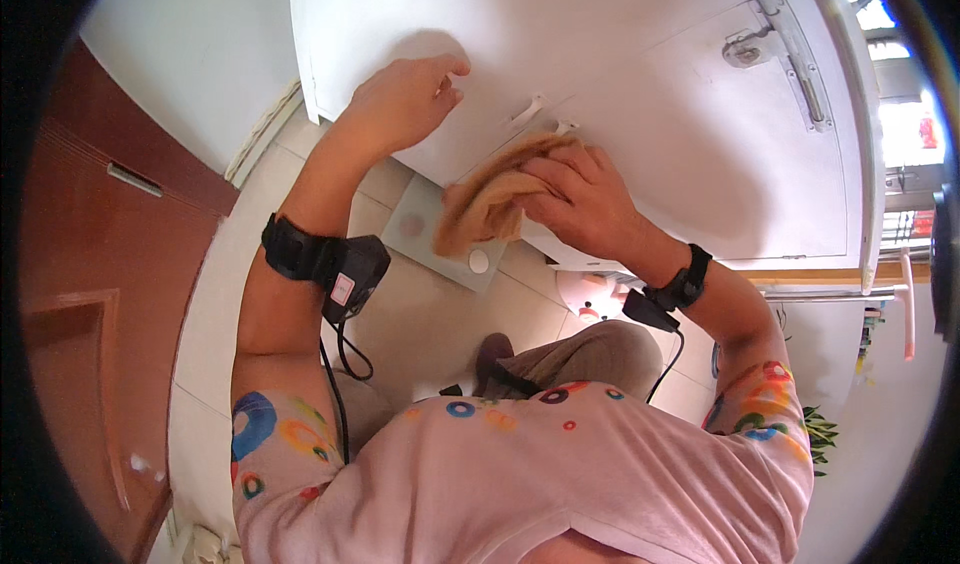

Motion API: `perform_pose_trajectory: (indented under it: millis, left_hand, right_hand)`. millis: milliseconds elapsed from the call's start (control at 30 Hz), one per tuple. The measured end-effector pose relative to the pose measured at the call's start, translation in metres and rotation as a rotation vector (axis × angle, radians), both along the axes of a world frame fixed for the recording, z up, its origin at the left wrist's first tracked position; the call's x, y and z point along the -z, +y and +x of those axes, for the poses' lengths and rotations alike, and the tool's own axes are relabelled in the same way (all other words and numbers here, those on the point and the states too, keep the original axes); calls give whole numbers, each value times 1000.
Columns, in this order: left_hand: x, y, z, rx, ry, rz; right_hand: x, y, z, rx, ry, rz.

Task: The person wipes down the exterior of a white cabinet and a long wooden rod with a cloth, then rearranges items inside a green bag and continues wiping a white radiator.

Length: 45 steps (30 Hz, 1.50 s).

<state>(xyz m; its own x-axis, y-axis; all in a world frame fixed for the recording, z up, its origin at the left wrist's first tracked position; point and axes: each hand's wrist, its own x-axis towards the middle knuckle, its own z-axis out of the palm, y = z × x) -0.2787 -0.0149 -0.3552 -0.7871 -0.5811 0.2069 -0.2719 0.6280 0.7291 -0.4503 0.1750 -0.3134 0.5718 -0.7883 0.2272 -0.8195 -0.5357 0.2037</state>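
In the head view my right hand (pixel 577 200) grips a tan cloth (pixel 491 196), which hangs folded and slightly blurred in front of a white cabinet door (pixel 645 106). Two pale handles, one of them a door handle (pixel 527 111), stick out just above the cloth. To the left, my left hand (pixel 412 102) holds nothing; its fingers are apart and bent beside the white cabinet surface, where its shadow falls. Whether its fingertips touch the surface, I cannot tell. Black devices with cables are strapped to both forearms.
A metal slide bolt (pixel 784 46) is fixed to the cabinet at the upper right. Below the cloth a glass-like scale (pixel 450 230) lies on the tiled floor (pixel 427 316). A pink rounded object (pixel 589 294) stands near the cabinet's base. A brown wooden door (pixel 120 264) is at the left.
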Motion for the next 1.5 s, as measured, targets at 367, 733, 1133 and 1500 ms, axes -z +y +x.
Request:
perform_pose_trajectory:
  millis: [367, 733, 1133, 1500]
  left_hand:
    - [-30, 3, 25, 273, 664, 487]
    - [-47, -26, 75, 261, 226, 547]
    - [-38, -42, 92, -128, 425, 226]
    - [-51, -5, 72, 448, 295, 758]
  right_hand:
    - [-77, -68, 30, 291, -643, -181]
    - [-70, -61, 43, 591, -717, 268]
    - [-81, -87, 47, 522, -1067, 155]
    - [-78, -81, 65, 427, -1262, 302]
